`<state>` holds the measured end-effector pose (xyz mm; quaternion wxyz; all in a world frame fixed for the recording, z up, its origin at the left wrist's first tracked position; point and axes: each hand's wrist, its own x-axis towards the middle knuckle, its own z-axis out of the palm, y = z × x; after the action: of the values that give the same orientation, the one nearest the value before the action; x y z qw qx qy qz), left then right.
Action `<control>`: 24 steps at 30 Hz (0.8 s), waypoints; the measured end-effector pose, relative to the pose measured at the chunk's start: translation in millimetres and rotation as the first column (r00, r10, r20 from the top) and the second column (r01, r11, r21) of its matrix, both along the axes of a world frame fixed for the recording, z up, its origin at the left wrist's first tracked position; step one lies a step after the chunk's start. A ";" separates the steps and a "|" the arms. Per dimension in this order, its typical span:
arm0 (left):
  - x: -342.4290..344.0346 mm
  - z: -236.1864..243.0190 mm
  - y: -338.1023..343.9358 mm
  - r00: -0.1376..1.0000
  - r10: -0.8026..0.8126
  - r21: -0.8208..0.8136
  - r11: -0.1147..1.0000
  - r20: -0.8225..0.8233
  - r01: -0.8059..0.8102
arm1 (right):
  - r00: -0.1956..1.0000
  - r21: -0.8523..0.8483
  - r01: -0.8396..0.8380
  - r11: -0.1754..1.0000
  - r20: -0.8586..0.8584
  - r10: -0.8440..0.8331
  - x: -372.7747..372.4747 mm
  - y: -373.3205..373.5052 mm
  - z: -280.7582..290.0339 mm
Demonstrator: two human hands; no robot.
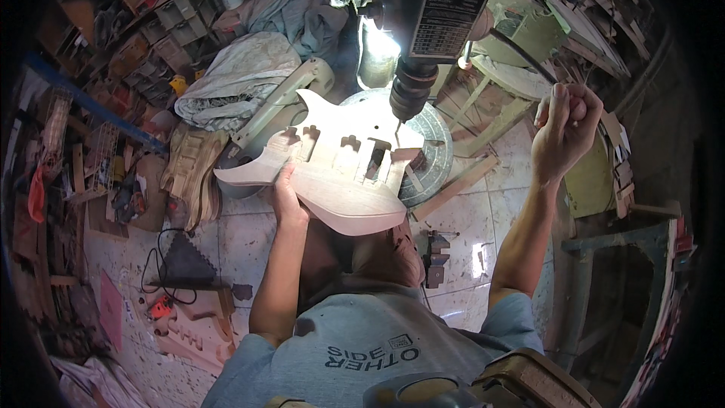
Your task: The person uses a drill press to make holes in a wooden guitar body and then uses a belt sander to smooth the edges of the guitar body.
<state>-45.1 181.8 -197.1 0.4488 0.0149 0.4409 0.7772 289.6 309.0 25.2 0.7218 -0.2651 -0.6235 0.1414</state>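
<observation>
A pale wooden electric guitar body [343, 190] with cut-out pickup cavities lies on the round metal table [442, 147] of a drill press. My left hand [289, 200] holds its near-left edge, thumb on top and the other fingers hidden underneath. Above the body's far right part is the black drill chuck [412, 92]; its thin bit points down at the wood, and glare hides whether they touch. My right hand [568, 125] is raised to the right, its fingers closed round the end of the press's dark feed lever [522, 54].
A bright lamp [380, 41] shines behind the chuck. Crumpled cloths [245, 72] and stacked wooden body blanks [192, 170] sit to the left. Another guitar body [198, 325] lies lower left near a black cable. A metal vise [436, 258] is on the tiles, and a worn stand [619, 242] is at right.
</observation>
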 end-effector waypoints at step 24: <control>-6.2 -4.6 -0.4 1.000 -0.022 0.012 1.000 0.003 0.022 | 0.965 0.059 0.220 0.974 0.133 -0.226 16.1 4.4 -50.8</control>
<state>-51.3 181.4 -201.7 0.4580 0.0211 0.4351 0.7749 305.7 313.4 -25.7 0.6934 -0.3269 -0.6415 0.0270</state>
